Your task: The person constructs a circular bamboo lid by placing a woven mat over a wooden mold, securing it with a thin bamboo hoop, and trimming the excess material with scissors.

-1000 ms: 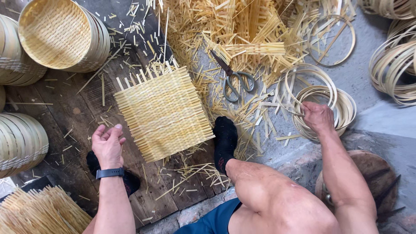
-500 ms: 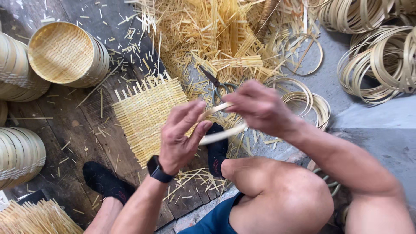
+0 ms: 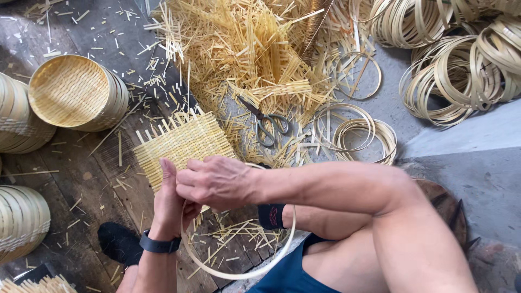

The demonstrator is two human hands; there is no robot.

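Observation:
A thin pale bamboo hoop [image 3: 255, 268] hangs in front of me, held between both hands. My right hand [image 3: 217, 182] crosses over from the right and grips the hoop's upper edge. My left hand [image 3: 169, 203], with a dark watch on the wrist, holds the same edge just beneath it. Behind the hands a square woven bamboo mat [image 3: 182, 142] lies flat on the wooden floor [image 3: 81, 179], its strip ends sticking out. The hands hide the mat's near edge.
Scissors [image 3: 267, 123] lie beside a heap of cut bamboo strips [image 3: 249, 49]. Loose hoops [image 3: 355, 133] and coiled bundles of hoops [image 3: 461, 65] sit at right. Stacked woven round trays [image 3: 76, 92] stand at left, another stack [image 3: 19, 222] lower left. My dark-socked foot [image 3: 116, 241] rests on the boards.
The right hand fetched a hoop from the pile at right a second ago. Both hands then met in front and now hold the hoop low over the mat's near edge.

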